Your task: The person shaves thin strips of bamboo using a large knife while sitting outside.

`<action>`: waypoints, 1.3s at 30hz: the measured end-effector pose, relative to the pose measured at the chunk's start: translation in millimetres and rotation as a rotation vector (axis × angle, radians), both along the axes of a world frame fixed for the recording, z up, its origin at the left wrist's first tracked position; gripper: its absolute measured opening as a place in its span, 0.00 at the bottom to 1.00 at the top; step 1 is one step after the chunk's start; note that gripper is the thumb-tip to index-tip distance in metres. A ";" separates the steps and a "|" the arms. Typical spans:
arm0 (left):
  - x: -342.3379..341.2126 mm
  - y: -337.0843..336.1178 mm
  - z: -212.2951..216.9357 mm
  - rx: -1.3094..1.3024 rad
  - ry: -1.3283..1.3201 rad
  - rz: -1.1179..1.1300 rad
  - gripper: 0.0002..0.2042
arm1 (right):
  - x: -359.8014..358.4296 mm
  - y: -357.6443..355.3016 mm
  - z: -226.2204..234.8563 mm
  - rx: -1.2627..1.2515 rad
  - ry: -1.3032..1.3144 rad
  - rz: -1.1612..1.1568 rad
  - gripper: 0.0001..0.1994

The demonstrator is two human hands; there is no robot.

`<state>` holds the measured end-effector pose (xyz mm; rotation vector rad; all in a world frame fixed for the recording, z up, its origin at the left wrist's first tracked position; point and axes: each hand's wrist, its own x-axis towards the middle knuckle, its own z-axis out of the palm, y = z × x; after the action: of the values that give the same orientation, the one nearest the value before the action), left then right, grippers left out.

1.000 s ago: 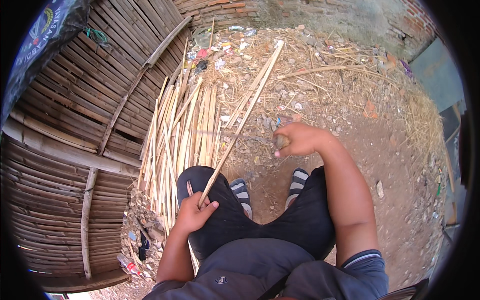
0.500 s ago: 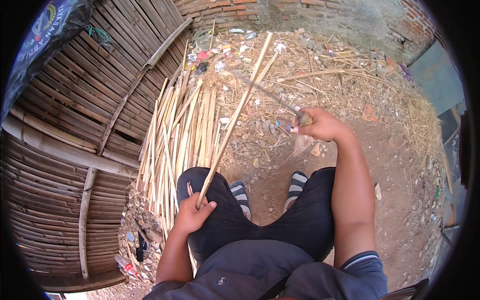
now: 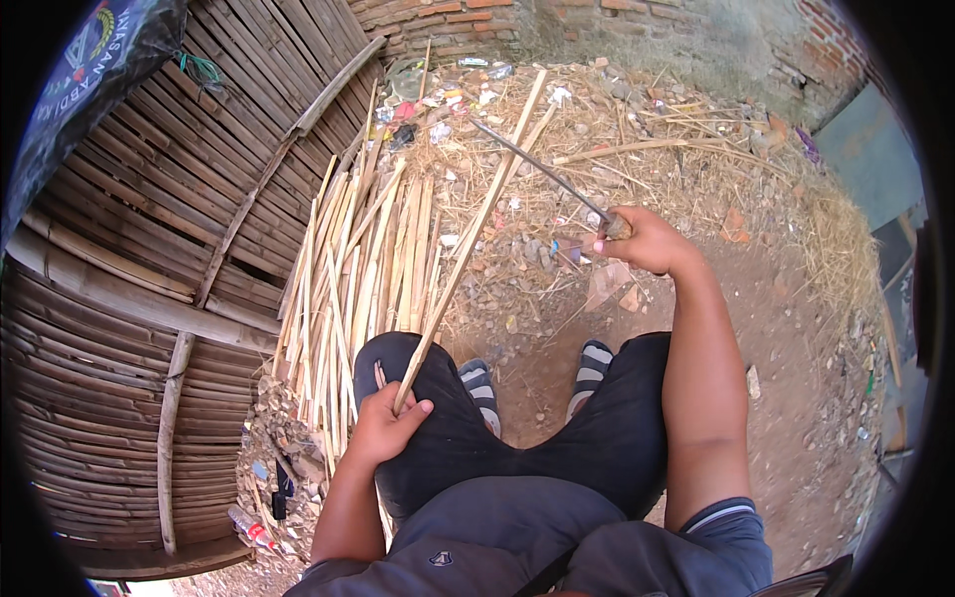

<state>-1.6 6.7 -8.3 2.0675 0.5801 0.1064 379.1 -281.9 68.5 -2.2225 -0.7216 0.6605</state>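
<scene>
My left hand [image 3: 386,426] rests by my left thigh, closed round the near end of a long bamboo strip [image 3: 463,261]. The strip slants away from me and looks split at its far end, where a second, shorter piece [image 3: 538,129] branches off. Out to the right, my right hand [image 3: 647,240] grips the handle of a machete [image 3: 557,179], a long thin dark blade. That blade points to the far left and crosses the bamboo near its fork; whether it touches the bamboo I cannot tell.
Many cut bamboo strips [image 3: 390,269] lie piled left of my knee, beside a bamboo slat wall [image 3: 109,398]. Rubble, straw and litter [image 3: 617,149] cover the ground up to a brick wall [image 3: 637,30]. A plastic bottle [image 3: 251,527] lies at lower left; a grey sheet [image 3: 865,154] leans at right.
My right hand has shifted slightly right and up, and the machete blade, blurred before, now shows sharply. The bamboo strip and my left hand have barely moved.
</scene>
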 end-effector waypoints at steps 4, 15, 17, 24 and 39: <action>-0.4 -0.3 1.1 -0.030 -0.005 0.015 0.15 | -10.8 9.0 -7.8 0.014 -0.001 0.140 0.23; -5.9 4.0 -7.8 -0.053 -0.035 0.049 0.15 | -27.0 31.3 -19.6 0.023 -0.197 0.456 0.26; -4.6 3.0 -6.9 -0.052 -0.026 0.048 0.15 | -8.8 15.9 -17.4 0.022 -0.189 0.281 0.26; -6.7 -1.8 1.2 0.018 -0.011 0.025 0.16 | -19.6 21.7 -7.1 -0.023 -0.120 0.307 0.26; -27.1 -29.4 54.8 0.120 0.071 -0.053 0.18 | -11.4 -13.2 2.0 0.082 -0.116 0.029 0.29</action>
<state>-28.7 -22.7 46.5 2.2092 0.5737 0.0371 367.7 -295.2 70.5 -2.1927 -0.8256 0.5097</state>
